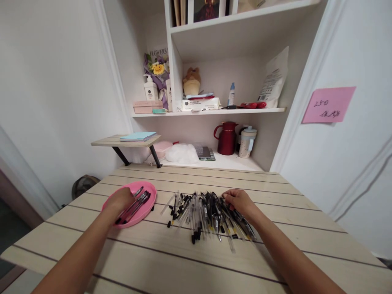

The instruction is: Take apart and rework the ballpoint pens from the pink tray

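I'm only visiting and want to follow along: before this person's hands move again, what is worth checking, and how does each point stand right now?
1. Pink tray lies flat and fully on the table: ok.
2. Pens in the tray lie roughly side by side: ok.
3. Left hand rests over those pens' ends; whether it grips one: cannot tell.
4. Right hand has its fingers on the pile of pens; whether one is pinched: cannot tell.
5. Pile well back from the table's near edge: ok.
6. Small black pieces, likely caps, kept together: not ok, they lie scattered at the pile's left.
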A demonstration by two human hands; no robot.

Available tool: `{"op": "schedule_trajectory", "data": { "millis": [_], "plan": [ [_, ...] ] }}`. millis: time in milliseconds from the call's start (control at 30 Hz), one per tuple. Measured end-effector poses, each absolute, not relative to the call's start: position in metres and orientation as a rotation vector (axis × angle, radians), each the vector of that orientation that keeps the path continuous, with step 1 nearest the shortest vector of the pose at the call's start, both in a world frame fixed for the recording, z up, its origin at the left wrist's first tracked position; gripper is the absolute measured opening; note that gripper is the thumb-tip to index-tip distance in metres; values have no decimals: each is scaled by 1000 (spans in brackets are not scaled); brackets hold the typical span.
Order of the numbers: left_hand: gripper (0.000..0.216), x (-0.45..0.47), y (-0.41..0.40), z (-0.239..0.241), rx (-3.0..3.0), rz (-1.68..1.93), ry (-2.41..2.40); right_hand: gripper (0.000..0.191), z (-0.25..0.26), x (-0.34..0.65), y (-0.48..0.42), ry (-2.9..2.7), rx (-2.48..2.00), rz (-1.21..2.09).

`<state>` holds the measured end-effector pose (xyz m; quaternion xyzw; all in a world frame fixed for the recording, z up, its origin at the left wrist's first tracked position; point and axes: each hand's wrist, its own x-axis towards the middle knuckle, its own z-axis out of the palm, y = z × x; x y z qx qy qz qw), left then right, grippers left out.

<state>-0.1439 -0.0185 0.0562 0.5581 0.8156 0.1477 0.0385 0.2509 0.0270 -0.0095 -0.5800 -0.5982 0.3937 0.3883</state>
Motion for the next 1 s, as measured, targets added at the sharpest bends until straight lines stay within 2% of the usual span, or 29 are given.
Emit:
{"op": "schedule_trajectory", "data": {
  "millis": [67,100,167,233,333,467,700,833,1000],
  "plan": [
    [17,-124,-23,65,1752,548,2468,21,-2,245,21,-1468,-1427,973],
    [15,-108,-27,68,1772,710,2413,24,2,239,17,-1434,-1391,960],
    [13,-66,-36,67,1780,995,2056,30,10,224,3,-1377,-1291,967],
    [15,-20,-45,59,1662,1082,1750,34,18,206,-13,-1369,-1128,1090],
    [14,35,-55,43,1716,1101,1517,34,21,184,-31,-1367,-907,1248],
    [15,61,-56,35,1821,1117,1516,32,18,181,-32,-1247,-859,1290],
    [25,50,-52,38,1187,700,1042,29,20,211,-7,-1041,-750,1481],
    [31,39,-53,28,1128,648,997,30,16,234,11,-979,-886,1327],
    [36,38,-51,21,1097,725,1026,22,7,249,19,-1642,-1525,844]
  ]
}}
